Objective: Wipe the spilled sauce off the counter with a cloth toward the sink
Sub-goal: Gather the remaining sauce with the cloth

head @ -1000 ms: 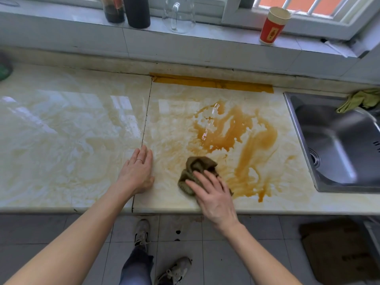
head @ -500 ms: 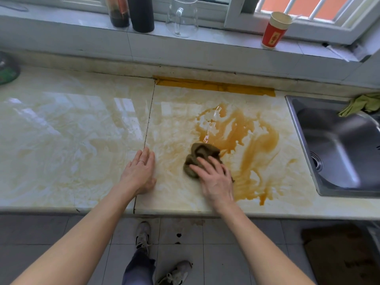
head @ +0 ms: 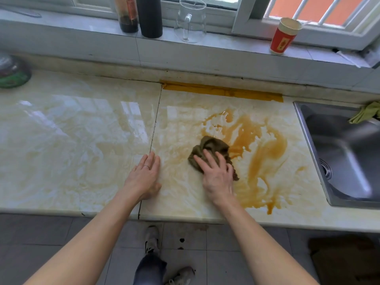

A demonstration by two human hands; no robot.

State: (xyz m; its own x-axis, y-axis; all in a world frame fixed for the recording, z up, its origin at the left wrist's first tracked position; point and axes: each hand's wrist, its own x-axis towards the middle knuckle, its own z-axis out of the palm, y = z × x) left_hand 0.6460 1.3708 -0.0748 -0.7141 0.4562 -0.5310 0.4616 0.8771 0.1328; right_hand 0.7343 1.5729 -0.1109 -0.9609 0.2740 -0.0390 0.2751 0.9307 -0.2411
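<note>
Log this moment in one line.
right hand: presses crumpled brown cloth | left hand: flat on beige marble counter | orange-brown sauce spill: mostly unwiped

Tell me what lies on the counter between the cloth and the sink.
Only sauce: brown pools and streaks cover the counter from the cloth almost to the sink. No object stands there, as the head view shows.

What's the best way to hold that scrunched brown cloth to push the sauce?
From above, on its left side: press flat fingers over the cloth, like the right hand. It is a soft, low heap, and the sauce and sink lie to its right.
</note>
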